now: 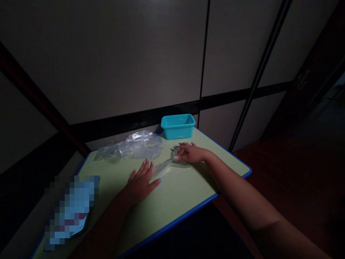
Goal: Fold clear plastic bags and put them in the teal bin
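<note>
A clear plastic bag [164,166], thin and crumpled, lies on the pale yellow-green tabletop [167,201] between my hands. My left hand [140,181] rests palm down at the bag's near left end, fingers spread. Over the other end is my right hand [190,154], its fingers apart and slightly bent, touching the plastic; part of the bag is hidden beneath it. Farther back on the left, a larger heap of clear plastic [132,145] lies crumpled and shiny. Just beyond my right hand stands a turquoise plastic basin [178,132], rectangular and upright.
A pixelated, light blue item [74,210] with a dark edge lies at the table's left side. The table has a blue rim [188,210]. Behind it rise panelled cabinet doors [134,64] with a dark band. Dark reddish floor [269,172] shows at right.
</note>
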Demonstrator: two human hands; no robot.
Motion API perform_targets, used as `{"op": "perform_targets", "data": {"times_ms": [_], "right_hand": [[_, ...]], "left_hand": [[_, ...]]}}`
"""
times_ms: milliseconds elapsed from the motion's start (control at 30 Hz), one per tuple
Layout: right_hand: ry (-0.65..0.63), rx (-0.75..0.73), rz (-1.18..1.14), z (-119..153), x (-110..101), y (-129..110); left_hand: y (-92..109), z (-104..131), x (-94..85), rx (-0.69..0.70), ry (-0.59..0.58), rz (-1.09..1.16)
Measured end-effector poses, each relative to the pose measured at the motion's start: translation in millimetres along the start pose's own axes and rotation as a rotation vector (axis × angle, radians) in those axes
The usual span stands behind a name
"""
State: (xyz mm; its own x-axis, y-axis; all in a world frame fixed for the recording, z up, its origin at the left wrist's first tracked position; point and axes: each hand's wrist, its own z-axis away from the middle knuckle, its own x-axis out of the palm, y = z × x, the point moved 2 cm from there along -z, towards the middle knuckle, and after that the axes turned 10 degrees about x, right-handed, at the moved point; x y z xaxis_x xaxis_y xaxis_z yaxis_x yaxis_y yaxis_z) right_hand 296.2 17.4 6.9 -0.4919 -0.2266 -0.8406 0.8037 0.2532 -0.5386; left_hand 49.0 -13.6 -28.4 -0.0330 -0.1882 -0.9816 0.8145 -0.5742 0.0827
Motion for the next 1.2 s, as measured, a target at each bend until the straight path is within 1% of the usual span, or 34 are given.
{"op": "perform_targets", "data": {"times_ms": [100,167,200,267,400,500,567,633,700,833,1067,1200], "right_hand": [[-0.137,0.039,0.116,5,6,-6],[-0.176,0.021,0.131,5,9,-5],[-0.171,0.002,0.123,3,10,-3],[-0.121,-0.065,0.075,-2,10,2],[0.041,-0.234,-0.024,-14,10,8],[0.116,-0.255,0.014,-18,16,4],[0.127,-0.256,0.037,-19,21,-1],[0.101,-0.269,0.022,-18,24,-4],[0.042,-0.288,0.0,-17,26,-5],[-0.07,-0.285,0.008,-14,26,-1],[-0.121,-0.177,0.075,-13,26,0],[-0.186,-0.19,0.132,-10,27,-4]], "left_hand": [[-2,-1,2.7,0.01,0.009,0.001],[-2,-2,4.0,0.01,0.013,0.0],[-2,-2,4.2,0.008,0.016,-0.003],[-1,-1,3.5,0.002,0.017,-0.01],[2,0,0.4,-0.009,0.003,-0.003],[2,0,0.3,-0.002,0.01,0.014],[0,0,1.9,-0.004,0.019,0.02],[-1,-1,3.9,-0.012,0.023,0.02],[-2,-2,5.2,-0.009,0.027,0.021],[-2,-1,5.4,0.001,0.034,0.028],[-3,-1,4.6,0.026,0.041,0.049],[-6,-1,4.6,0.055,0.038,0.048]]}}
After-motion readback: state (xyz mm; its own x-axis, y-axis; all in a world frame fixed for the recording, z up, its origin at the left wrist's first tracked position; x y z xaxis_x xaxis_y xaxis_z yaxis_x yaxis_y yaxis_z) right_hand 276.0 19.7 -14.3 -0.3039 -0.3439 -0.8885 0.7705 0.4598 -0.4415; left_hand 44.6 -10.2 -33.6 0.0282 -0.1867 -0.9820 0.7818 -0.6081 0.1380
